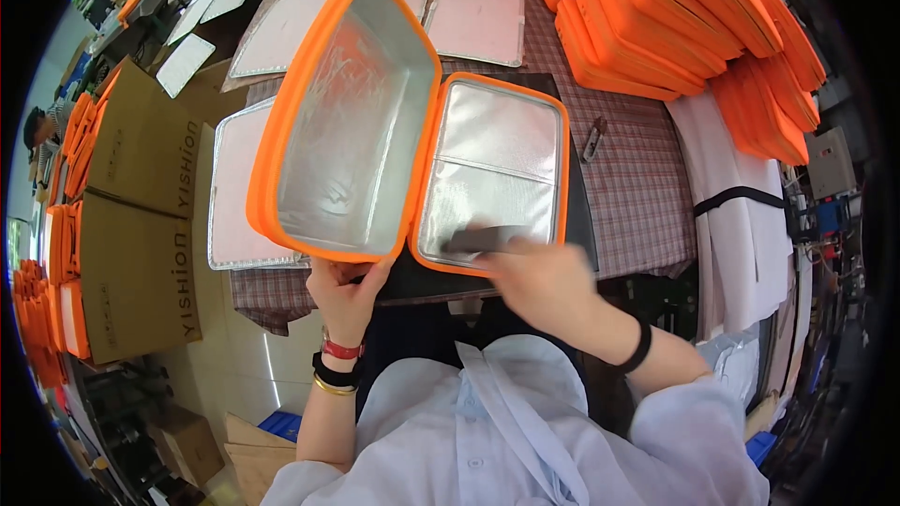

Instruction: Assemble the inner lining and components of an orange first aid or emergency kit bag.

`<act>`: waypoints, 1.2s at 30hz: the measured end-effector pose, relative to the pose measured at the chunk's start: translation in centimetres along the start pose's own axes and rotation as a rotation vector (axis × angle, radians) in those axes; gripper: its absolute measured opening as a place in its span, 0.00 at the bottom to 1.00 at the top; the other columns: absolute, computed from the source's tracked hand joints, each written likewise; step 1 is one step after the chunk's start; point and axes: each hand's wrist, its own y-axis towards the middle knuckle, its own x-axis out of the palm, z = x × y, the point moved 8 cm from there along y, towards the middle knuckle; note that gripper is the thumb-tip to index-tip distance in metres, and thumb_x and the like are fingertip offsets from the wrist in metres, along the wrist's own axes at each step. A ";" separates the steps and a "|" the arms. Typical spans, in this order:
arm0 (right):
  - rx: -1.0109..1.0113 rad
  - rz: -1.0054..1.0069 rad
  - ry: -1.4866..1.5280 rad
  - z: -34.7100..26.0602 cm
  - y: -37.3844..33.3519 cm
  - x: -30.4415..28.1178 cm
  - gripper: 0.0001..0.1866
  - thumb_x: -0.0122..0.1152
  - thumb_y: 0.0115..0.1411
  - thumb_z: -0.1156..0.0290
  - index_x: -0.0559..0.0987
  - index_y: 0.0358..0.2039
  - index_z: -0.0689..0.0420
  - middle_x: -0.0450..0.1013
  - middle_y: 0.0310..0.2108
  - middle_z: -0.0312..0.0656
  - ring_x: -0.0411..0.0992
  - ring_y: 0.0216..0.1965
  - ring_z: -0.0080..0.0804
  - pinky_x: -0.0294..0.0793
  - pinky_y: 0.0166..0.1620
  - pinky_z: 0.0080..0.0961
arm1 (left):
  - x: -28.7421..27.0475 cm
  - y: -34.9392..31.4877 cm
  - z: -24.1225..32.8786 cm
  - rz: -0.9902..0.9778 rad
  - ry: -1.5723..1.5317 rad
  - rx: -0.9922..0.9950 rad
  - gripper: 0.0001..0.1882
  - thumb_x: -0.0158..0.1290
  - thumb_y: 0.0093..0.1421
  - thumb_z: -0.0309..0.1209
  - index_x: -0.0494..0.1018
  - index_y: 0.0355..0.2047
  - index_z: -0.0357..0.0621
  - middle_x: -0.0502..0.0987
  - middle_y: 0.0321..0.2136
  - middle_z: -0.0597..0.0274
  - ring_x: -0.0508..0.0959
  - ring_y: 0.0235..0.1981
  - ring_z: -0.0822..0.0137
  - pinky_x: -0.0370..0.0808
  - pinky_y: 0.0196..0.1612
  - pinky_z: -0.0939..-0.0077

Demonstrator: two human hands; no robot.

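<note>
Bright, even daylight fills the scene, glaring off the silver lining at centre. The right hand is motion-blurred. Fisheye distortion bends edges into a black rim.

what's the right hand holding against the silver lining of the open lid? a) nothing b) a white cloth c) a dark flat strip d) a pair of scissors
c: the right hand presses a dark flat strip onto the lid lining, while the left hand grips the rim of the orange bag.
</note>
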 end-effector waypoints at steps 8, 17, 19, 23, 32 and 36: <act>0.075 0.678 0.342 3.4 -2.9 -10.6 0.14 0.59 0.62 0.76 0.78 0.50 0.61 0.78 0.29 0.46 0.77 0.26 0.39 0.76 0.29 0.29 | -1.6 -0.4 0.3 0.048 0.090 0.002 0.28 0.65 0.55 0.19 0.65 0.53 0.30 0.81 0.38 0.53 0.83 0.34 0.70 0.82 0.36 0.79; 0.209 0.342 0.202 6.0 -2.6 -9.5 0.08 0.64 0.62 0.68 0.79 0.36 0.60 0.75 0.22 0.46 0.76 0.22 0.42 0.71 0.25 0.35 | -1.5 -0.1 -0.1 0.043 0.054 0.007 0.28 0.63 0.56 0.18 0.63 0.55 0.30 0.79 0.41 0.55 0.81 0.37 0.72 0.80 0.38 0.81; 0.300 0.617 0.367 7.2 -3.9 -10.9 0.07 0.62 0.63 0.70 0.80 0.38 0.59 0.75 0.23 0.48 0.76 0.22 0.46 0.72 0.25 0.37 | -1.4 -0.1 0.2 0.046 0.045 0.019 0.28 0.63 0.56 0.18 0.63 0.55 0.31 0.79 0.42 0.55 0.80 0.38 0.72 0.80 0.38 0.81; 0.393 0.088 0.015 11.0 -3.6 -2.1 0.13 0.59 0.65 0.58 0.79 0.42 0.52 0.77 0.23 0.49 0.77 0.24 0.50 0.75 0.27 0.44 | -0.3 0.1 0.1 0.016 0.092 0.028 0.29 0.62 0.57 0.17 0.62 0.56 0.31 0.79 0.42 0.53 0.81 0.37 0.72 0.80 0.38 0.80; 0.188 0.645 0.078 11.0 -1.2 -7.8 0.12 0.60 0.64 0.66 0.77 0.44 0.57 0.78 0.27 0.52 0.78 0.27 0.51 0.77 0.29 0.41 | -0.6 0.1 0.0 0.021 0.099 0.020 0.30 0.61 0.56 0.17 0.60 0.57 0.29 0.79 0.41 0.53 0.81 0.37 0.71 0.79 0.39 0.79; 0.326 0.169 0.110 15.5 2.8 -3.9 0.14 0.57 0.65 0.58 0.78 0.42 0.54 0.78 0.25 0.50 0.78 0.29 0.56 0.78 0.34 0.47 | -0.4 0.1 -0.5 -0.011 0.162 -0.002 0.34 0.59 0.59 0.17 0.57 0.63 0.35 0.76 0.45 0.56 0.79 0.39 0.69 0.79 0.44 0.74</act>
